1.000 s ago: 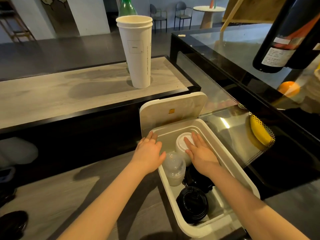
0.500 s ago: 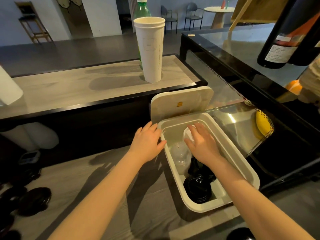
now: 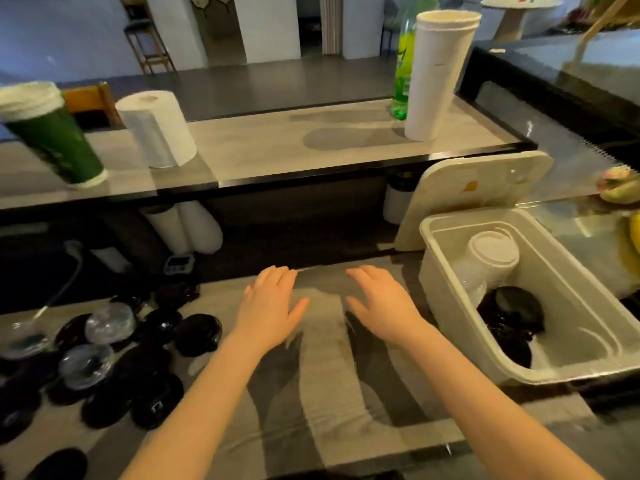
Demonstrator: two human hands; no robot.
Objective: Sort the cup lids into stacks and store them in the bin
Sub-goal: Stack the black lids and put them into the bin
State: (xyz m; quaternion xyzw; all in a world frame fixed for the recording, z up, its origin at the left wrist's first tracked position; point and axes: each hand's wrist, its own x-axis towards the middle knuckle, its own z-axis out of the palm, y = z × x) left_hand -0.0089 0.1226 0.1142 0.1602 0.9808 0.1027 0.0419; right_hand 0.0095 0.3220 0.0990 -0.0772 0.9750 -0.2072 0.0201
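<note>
On the higher bench point(image 3: 277, 150) at the back, a stack of green cups point(image 3: 52, 133) and a paper towel roll point(image 3: 156, 129) stood at the left end. A green bottle point(image 3: 403, 64) stood just behind a tall stack of white cups point(image 3: 436, 74) at the right end. A small timer point(image 3: 178, 263) sat in the dark gap under it.

Your left grip point(image 3: 268, 306) and right grip point(image 3: 384, 303) were over the middle of the bench point(image 3: 322, 393), near its far edge. They were side by side but apart. Both were wide open, palms down and fingers straight, and held nothing. Their shadows fell on the bench below them.

The loose black lids point(image 3: 156, 403) lay in a heap at the left end of the bench, with a few clear lids point(image 3: 109, 322) among them. Your left grip was near the heap but not touching it.

The white bin point(image 3: 446, 306) sat at the right end of the bench. Its bin cover point(image 3: 467, 195) leaned up behind it. Inside, a stack of white lids point(image 3: 491, 254) lay at the far end, and a pile of stored black lids point(image 3: 509, 317) sat in the middle.

The picture was blurry, so you could not count the lids. The heap was cut off at the left and bottom edges. Some bananas point(image 3: 630, 244) were cut off at the right edge.
</note>
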